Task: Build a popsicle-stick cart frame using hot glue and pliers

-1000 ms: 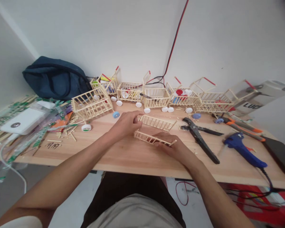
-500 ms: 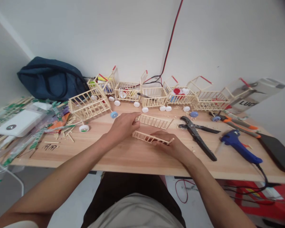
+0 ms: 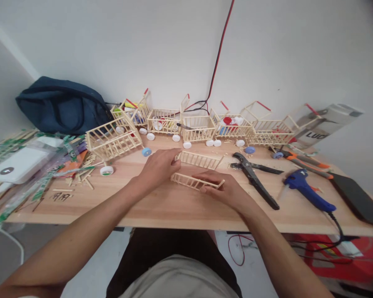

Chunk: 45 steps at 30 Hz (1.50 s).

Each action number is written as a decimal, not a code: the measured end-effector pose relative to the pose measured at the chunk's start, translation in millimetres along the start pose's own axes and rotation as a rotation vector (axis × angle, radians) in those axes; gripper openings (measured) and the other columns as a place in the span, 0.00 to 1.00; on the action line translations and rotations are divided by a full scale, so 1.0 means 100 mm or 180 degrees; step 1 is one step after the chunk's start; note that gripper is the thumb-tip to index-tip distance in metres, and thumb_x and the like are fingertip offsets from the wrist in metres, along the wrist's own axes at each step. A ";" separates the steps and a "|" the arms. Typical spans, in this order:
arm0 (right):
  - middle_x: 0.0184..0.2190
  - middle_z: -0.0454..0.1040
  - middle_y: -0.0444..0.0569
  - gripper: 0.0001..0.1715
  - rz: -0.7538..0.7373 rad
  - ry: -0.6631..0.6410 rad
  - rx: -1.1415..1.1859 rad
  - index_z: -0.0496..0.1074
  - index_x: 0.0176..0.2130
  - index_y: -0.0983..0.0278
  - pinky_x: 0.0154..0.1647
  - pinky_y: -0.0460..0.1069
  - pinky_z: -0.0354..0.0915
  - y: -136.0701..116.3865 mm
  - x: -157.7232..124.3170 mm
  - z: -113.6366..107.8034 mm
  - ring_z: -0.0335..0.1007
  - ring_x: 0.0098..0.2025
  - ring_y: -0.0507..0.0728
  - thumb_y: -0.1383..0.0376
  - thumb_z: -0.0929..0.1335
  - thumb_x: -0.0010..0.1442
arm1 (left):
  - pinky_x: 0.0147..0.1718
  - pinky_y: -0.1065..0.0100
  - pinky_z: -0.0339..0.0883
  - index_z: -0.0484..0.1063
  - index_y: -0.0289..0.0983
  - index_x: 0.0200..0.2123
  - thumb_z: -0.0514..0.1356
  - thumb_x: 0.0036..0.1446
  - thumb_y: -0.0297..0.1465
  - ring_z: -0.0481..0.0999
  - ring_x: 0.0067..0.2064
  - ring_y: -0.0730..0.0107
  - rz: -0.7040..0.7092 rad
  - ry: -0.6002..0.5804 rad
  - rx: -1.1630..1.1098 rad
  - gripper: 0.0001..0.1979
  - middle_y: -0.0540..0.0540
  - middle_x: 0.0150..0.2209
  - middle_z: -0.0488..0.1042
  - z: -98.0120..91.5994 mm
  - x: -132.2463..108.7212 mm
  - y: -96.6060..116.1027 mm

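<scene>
My left hand [image 3: 160,167] is closed at the left end of a small ladder-like panel of wooden sticks [image 3: 202,159], thumb and fingers pinching it. The panel stands on edge on the table. Nearer to me, a second slatted stick panel [image 3: 189,181] is tilted on its long side. My right hand [image 3: 221,187] grips this one near its right end, with the thumb in front and the fingers behind. The two panels lie roughly parallel, with a gap between them. Part of each panel is hidden by the fingers.
Several miniature stick shopping carts [image 3: 199,129] with bottle-cap wheels line the wall. At right lie black pliers [image 3: 255,178], a blue glue gun [image 3: 311,192] and a black phone-like slab [image 3: 356,198]. At left are a white power bank [image 3: 18,161], loose sticks [image 3: 87,178] and a blue bag [image 3: 65,105].
The whole view has shifted slightly, so things on the table sit a little further left. Both hands keep their holds; the right thumb has shifted slightly on the near panel.
</scene>
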State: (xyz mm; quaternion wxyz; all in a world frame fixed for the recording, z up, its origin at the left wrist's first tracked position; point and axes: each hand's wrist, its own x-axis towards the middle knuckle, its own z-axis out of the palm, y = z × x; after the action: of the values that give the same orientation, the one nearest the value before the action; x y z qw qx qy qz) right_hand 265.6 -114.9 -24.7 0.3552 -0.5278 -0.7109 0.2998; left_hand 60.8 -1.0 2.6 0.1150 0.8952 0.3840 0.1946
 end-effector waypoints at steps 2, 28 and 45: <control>0.47 0.78 0.50 0.17 0.0003 0.0092 -0.0058 0.76 0.48 0.59 0.52 0.53 0.66 0.00 -0.03 -0.01 0.73 0.49 0.59 0.57 0.67 0.61 | 0.29 0.68 0.58 0.75 0.36 0.49 0.54 0.53 0.27 0.70 0.27 0.66 0.0022 0.0006 -0.0002 0.20 0.47 0.26 0.75 0.01 0.00 0.00; 0.49 0.77 0.53 0.28 0.0963 0.1169 -0.0017 0.75 0.50 0.62 0.60 0.61 0.58 0.08 -0.52 -0.44 0.70 0.54 0.63 0.49 0.58 0.66 | 0.45 0.63 0.65 0.73 0.36 0.51 0.47 0.65 0.39 0.76 0.46 0.57 -0.0126 0.0039 -0.0265 0.22 0.39 0.47 0.78 -0.08 0.00 -0.03; 0.40 0.81 0.51 0.25 0.0805 0.1725 -0.0839 0.78 0.43 0.61 0.49 0.58 0.70 0.47 -0.30 -0.36 0.76 0.46 0.64 0.49 0.62 0.62 | 0.48 0.64 0.65 0.75 0.33 0.47 0.51 0.56 0.23 0.76 0.43 0.62 -0.0054 0.1148 0.0356 0.18 0.41 0.40 0.79 -0.72 0.80 -0.36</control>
State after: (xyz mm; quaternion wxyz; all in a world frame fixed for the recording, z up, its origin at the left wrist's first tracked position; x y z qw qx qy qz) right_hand 326.3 -129.1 -47.3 0.4200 -0.7140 -0.5520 0.0955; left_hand 56.7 85.8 75.6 -0.0039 0.8476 0.4161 0.3294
